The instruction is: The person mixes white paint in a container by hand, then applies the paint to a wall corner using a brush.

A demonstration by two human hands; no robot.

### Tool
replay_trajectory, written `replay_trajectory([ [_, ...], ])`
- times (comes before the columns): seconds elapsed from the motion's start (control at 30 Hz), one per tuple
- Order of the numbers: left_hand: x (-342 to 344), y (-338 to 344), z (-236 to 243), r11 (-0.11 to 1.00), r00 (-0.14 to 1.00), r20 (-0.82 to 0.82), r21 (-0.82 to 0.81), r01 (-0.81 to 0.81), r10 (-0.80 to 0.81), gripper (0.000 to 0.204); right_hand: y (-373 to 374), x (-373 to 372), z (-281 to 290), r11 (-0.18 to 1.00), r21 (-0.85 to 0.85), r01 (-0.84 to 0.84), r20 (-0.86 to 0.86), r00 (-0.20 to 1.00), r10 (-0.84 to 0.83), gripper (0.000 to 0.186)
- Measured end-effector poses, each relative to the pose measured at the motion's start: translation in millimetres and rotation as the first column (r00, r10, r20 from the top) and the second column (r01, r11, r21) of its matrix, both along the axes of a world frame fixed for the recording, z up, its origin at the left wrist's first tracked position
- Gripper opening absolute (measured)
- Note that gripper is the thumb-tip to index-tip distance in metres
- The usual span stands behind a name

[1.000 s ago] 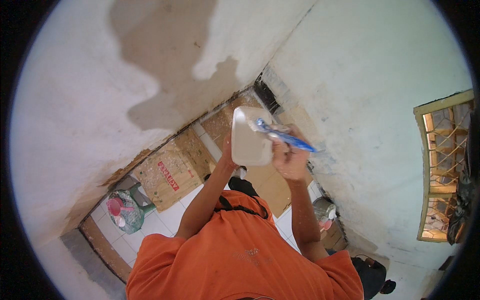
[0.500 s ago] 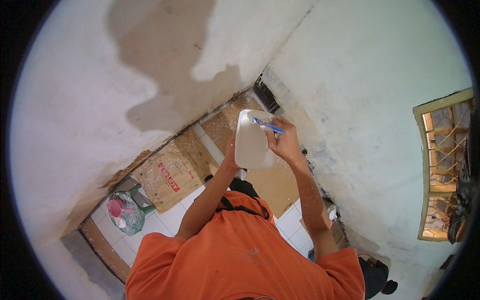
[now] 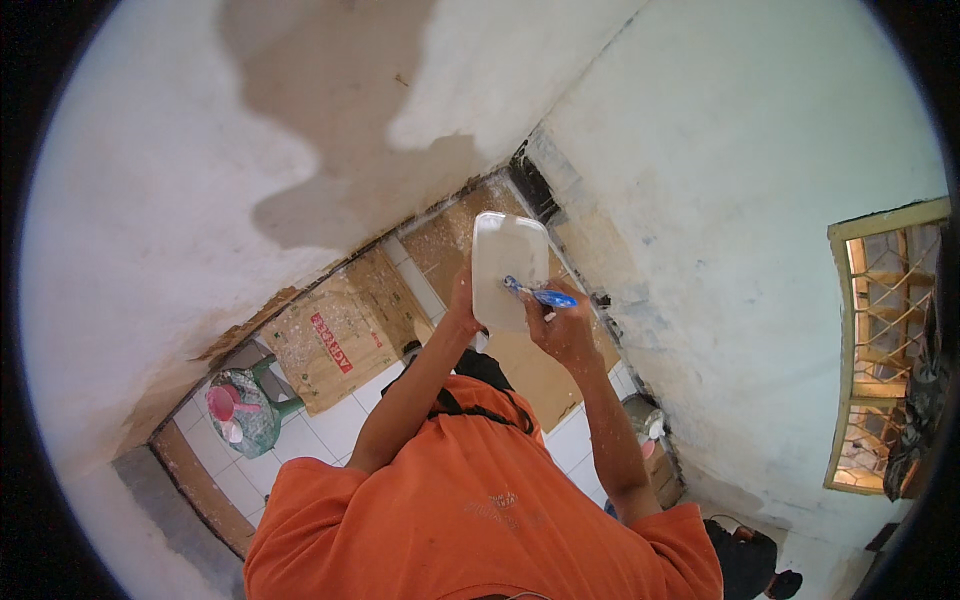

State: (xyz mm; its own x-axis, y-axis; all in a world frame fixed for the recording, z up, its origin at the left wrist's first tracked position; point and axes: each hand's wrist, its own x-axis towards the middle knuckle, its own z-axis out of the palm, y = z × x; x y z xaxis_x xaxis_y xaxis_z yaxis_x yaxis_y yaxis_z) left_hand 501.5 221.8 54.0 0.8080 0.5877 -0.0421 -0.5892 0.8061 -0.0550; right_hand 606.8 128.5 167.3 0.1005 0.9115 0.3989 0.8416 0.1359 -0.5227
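Note:
A white, round-cornered plastic tub point(image 3: 497, 245) is held out in front of my chest. My left hand point(image 3: 463, 308) is closed on its left side, its fingers partly hidden behind the tub. My right hand point(image 3: 566, 330) grips a blue-handled paintbrush point(image 3: 553, 298) near the tub's right side. The brush head points left, over the lower half of the tub's opening. What the tub contains is pale and hard to make out.
Paint-spattered cardboard sheets point(image 3: 335, 335) cover part of the white tiled floor point(image 3: 335, 425). A spattered green stool point(image 3: 258, 430) bears a pink container point(image 3: 221, 402). Stained walls point(image 3: 700, 150) meet at the corner ahead. A barred window point(image 3: 845, 350) is at right; a dark shape point(image 3: 740, 560) sits lower right.
My right hand has moved down toward me with the paintbrush, from the tub's upper part to its lower half. The tub stays in my left hand, almost unmoved.

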Motion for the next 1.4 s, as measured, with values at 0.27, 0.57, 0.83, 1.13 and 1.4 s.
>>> replay_trajectory([
  [0.27,-0.5,1.0,-20.5,1.000,0.998,-0.053,-0.017,0.015,-0.016,0.056,-11.9,-16.8,-0.9,0.979,-0.101,0.177,-0.129,0.973,-0.190,0.023],
  [0.57,3.1,-8.5,-23.3,0.999,0.997,-0.057,0.025,0.047,-0.046,0.051,2.2,-29.7,-8.4,0.986,0.059,0.156,-0.302,0.944,-0.131,0.021],
  [0.83,1.3,-8.3,-20.5,0.997,0.993,0.104,0.067,0.043,-0.050,0.056,40.1,-4.8,-24.7,0.970,0.182,0.162,0.009,0.986,-0.167,0.020],
  [1.13,-15.7,-4.6,-22.3,0.994,0.961,-0.277,0.109,0.021,0.010,0.051,32.4,-7.4,22.0,0.984,-0.084,0.154,-0.331,0.928,-0.174,0.018],
  [1.4,-8.2,-4.5,-29.2,0.999,0.980,-0.196,0.024,0.031,-0.026,0.049,40.0,6.2,14.9,0.993,0.083,0.082,0.000,0.997,-0.083,0.020],
])
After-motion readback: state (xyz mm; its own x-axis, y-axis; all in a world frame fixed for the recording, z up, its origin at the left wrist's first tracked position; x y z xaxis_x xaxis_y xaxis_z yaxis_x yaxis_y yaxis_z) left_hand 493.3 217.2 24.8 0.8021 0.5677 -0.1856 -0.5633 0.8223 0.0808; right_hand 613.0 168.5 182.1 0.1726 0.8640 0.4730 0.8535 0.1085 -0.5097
